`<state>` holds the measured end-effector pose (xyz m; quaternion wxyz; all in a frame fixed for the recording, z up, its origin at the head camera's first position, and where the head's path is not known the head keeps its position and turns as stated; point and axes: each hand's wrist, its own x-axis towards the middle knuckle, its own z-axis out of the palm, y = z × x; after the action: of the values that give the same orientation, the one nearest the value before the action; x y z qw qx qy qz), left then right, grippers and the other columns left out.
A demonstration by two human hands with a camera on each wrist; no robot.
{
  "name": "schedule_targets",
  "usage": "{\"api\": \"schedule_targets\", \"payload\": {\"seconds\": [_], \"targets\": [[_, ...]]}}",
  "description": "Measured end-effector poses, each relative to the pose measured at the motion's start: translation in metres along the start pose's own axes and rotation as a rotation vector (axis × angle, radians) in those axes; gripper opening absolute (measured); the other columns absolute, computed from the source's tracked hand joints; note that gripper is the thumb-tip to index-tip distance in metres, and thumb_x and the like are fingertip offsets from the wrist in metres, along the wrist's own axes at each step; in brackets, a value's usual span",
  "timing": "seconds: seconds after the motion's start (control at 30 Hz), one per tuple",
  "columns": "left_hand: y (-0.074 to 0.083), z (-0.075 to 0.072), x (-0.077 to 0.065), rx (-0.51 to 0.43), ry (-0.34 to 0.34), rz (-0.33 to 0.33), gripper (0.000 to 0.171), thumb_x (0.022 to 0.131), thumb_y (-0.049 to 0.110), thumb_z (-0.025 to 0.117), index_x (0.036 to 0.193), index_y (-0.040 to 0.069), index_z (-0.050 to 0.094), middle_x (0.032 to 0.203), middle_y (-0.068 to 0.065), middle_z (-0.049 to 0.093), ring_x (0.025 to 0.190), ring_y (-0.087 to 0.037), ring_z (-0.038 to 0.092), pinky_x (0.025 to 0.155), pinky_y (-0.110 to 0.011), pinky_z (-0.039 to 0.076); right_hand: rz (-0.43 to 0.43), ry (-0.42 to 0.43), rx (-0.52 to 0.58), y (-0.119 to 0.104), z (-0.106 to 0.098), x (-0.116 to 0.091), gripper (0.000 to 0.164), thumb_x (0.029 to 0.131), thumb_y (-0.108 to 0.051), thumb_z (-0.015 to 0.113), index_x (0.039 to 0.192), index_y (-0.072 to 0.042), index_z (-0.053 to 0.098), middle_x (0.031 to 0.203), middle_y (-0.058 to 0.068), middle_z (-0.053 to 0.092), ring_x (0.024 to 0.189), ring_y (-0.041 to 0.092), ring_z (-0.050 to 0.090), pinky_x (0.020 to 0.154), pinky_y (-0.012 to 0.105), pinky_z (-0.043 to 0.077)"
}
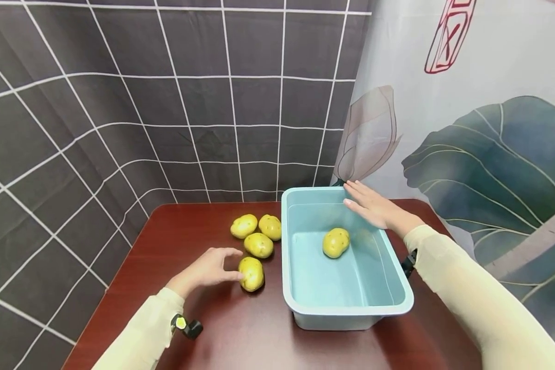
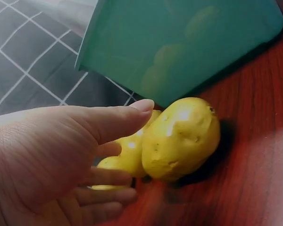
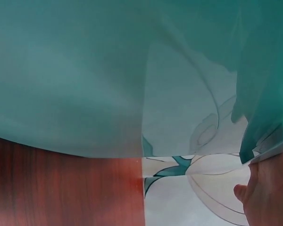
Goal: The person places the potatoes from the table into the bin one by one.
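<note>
We see the L hand (image 1: 210, 267) at lower ctr-left of the frame, thumb & fingers spread, no grip, right by the nearest potato (image 1: 252, 274); can't tell if the thumb touches it. R hand (image 1: 372, 205), ctr-right, lies w/ straight fingers on the blue bin's rim (image 1: 347, 310). We've 3 more potatoes (image 1: 259, 245) just behind, on the surface (image 1: 240, 334), & 1 potato inside the bin (image 1: 336, 243), approx. ctr.

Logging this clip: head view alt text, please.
A left hand is beside the nearest of four yellow oval potatoes on a reddish wooden table; the right hand is at the rim of a pale blue rectangular plastic bin holding another potato.
</note>
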<state>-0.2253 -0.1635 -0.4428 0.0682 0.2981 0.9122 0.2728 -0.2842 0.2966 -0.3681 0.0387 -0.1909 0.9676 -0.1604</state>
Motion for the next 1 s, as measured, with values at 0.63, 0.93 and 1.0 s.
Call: {"api": "schedule_targets", "payload": {"seconds": [0.63,0.93,1.0], "targets": [[0.013,0.037,-0.013,-0.058,0.171,-0.163,0.071,0.072,0.047,0.081,0.121,-0.001,0.062,0.11,-0.01,0.068,0.099,-0.024,0.063,0.085,-0.041,0.05,-0.001,0.008,0.0,-0.001,-0.002,0.0,0.071,0.101,-0.056,0.026,0.155,-0.012,0.015,0.161,0.01,0.009,0.146,0.031,-0.002,0.113,0.057,0.006],[0.019,0.051,-0.009,-0.038,0.201,-0.157,0.082,0.073,0.052,0.078,0.129,-0.003,0.056,0.124,-0.017,0.06,0.114,-0.031,0.056,0.095,-0.045,0.045,0.009,0.027,0.009,0.001,0.001,-0.001,0.071,0.1,-0.057,0.026,0.155,-0.014,0.015,0.161,0.008,0.011,0.147,0.03,0.0,0.113,0.057,0.006],[0.019,0.054,-0.008,-0.047,0.204,-0.164,0.082,0.073,0.051,0.079,0.131,-0.002,0.055,0.126,-0.016,0.059,0.116,-0.031,0.055,0.095,-0.046,0.045,0.006,0.027,0.009,0.001,0.002,-0.001,0.071,0.1,-0.057,0.026,0.155,-0.014,0.016,0.161,0.008,0.011,0.147,0.03,0.0,0.114,0.057,0.006]]}}
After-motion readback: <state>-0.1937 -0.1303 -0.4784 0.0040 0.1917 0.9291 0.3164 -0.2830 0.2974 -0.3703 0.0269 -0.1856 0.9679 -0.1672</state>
